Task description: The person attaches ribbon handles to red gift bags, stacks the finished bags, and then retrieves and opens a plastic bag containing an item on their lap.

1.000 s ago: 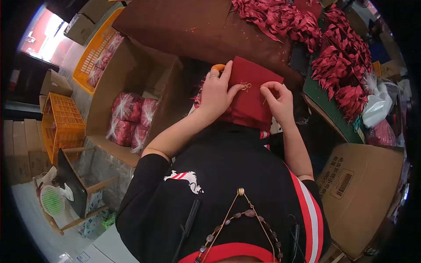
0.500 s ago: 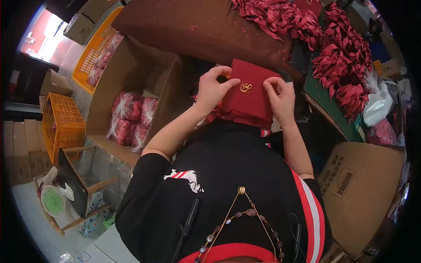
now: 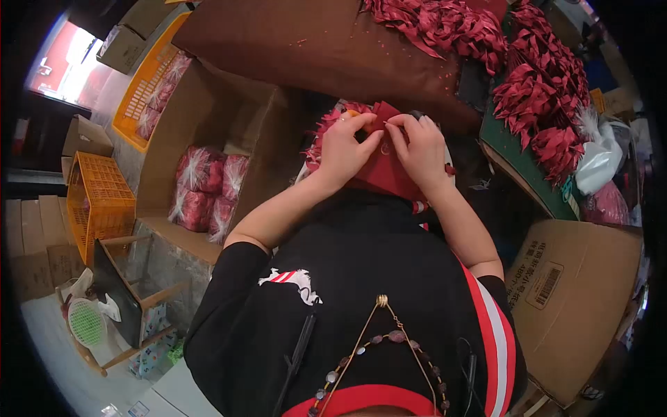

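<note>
A flat red square piece (image 3: 384, 170) with a small emblem lies in front of my body, its exact kind unclear. My left hand (image 3: 344, 147) is closed at its upper left side, thumb and forefinger pinched at the top. On the other side my right hand (image 3: 421, 147) pinches the upper part, its fingertips close to the left thumb. The fingers of both hands cover part of the piece. Red ribbon-like strips (image 3: 321, 135) stick out behind my left hand.
A large cardboard box (image 3: 201, 90) at left holds bagged red bundles (image 3: 201, 170). Orange crates (image 3: 104, 191) stand beyond it. Piles of red strips (image 3: 538, 97) lie at upper right beside a brown cloth-covered surface (image 3: 306, 48). Another carton (image 3: 577, 306) stands at right.
My hands have come together from the two sides of the red piece to its top middle. The piece's upper part now narrows between my fingers, and red strips show behind it.
</note>
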The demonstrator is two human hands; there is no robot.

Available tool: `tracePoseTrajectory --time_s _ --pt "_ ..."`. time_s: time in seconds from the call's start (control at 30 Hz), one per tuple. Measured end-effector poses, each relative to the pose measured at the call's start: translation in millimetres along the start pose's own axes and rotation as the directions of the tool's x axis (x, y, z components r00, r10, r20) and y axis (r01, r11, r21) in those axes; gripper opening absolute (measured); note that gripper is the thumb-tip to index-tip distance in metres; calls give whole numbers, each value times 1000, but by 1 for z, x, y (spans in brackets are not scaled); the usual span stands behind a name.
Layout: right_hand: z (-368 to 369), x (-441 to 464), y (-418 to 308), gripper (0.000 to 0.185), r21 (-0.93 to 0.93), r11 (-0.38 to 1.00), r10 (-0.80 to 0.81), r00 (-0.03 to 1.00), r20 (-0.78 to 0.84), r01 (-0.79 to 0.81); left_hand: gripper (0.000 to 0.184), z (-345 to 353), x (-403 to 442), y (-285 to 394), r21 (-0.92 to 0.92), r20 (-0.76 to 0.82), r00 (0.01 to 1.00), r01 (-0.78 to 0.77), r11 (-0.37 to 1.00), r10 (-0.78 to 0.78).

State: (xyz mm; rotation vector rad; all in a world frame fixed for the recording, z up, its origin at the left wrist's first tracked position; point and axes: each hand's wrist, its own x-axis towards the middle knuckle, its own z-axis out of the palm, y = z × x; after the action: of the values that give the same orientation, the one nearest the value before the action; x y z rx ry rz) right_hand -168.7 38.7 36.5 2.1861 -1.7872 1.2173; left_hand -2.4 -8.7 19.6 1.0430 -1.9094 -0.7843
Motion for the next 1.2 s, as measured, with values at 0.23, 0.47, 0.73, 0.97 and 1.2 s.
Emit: tracePoseTrajectory --time_s 0.23,0.47,0.73,0.97,1.2 --pt "2 -4 1 11 46 999 -28 1000 -15 28 29 9 -9 2 39 -77 991 -109 993 112" --pt "16 -12 13 12 491 751 392 896 206 -442 30 21 -17 1 61 -169 964 -198 978 205" --pt "6 -11 6 10 212 970 116 992 41 -122 35 20 -20 4 157 -64 964 -246 956 259" --pt "-11 -6 15 8 193 958 178 967 184 -213 42 4 -2 -21 -235 257 966 47 971 16" --pt "-8 -9 5 28 305 893 293 942 163 -331 34 -1 1 -14 -278 371 920 237 931 -123"
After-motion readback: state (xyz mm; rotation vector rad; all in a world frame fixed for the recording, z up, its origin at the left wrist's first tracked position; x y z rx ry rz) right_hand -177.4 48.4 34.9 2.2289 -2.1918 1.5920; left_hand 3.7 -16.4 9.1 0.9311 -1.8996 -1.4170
